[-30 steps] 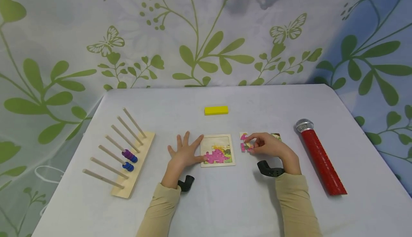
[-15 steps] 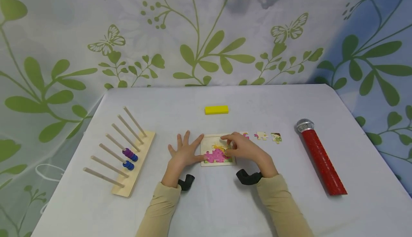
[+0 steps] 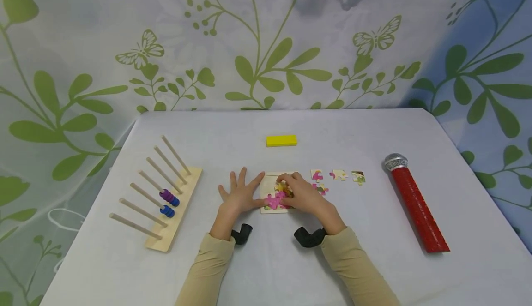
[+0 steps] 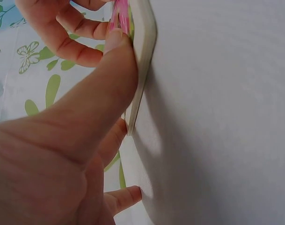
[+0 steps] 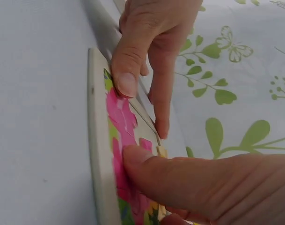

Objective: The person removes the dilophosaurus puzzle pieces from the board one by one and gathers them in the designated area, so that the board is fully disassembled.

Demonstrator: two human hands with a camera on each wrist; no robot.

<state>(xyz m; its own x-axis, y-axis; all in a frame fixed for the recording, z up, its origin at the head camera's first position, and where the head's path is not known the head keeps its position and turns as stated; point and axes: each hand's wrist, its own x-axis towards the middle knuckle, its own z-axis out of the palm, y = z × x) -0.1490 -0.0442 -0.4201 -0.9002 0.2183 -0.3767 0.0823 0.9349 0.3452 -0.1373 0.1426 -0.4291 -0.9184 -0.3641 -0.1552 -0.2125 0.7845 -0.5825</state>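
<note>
A small wooden jigsaw puzzle (image 3: 274, 201) with a pink figure lies partly filled in its pale tray (image 3: 266, 180). My left hand (image 3: 240, 198) rests at its left side, fingers spread, thumb pressing the pink pieces; the left wrist view (image 4: 81, 112) shows this thumb on the surface. Over the puzzle's right half, my right hand (image 3: 306, 196) has its thumb and fingers curled around a pink-and-yellow puzzle piece (image 5: 145, 143), mostly hidden by the hand. In the right wrist view, the right thumb (image 5: 147, 164) overlaps the pink part.
Several loose puzzle pieces (image 3: 338, 175) lie right of the tray. A yellow block (image 3: 281, 141) sits behind it. At left stands a wooden peg rack (image 3: 183, 204) with purple and blue beads. A red microphone (image 3: 415, 207) lies at right.
My right hand has moved left from the loose pieces to over the puzzle, and its fingers have since shifted further left. My left hand has stayed at the tray's left edge.
</note>
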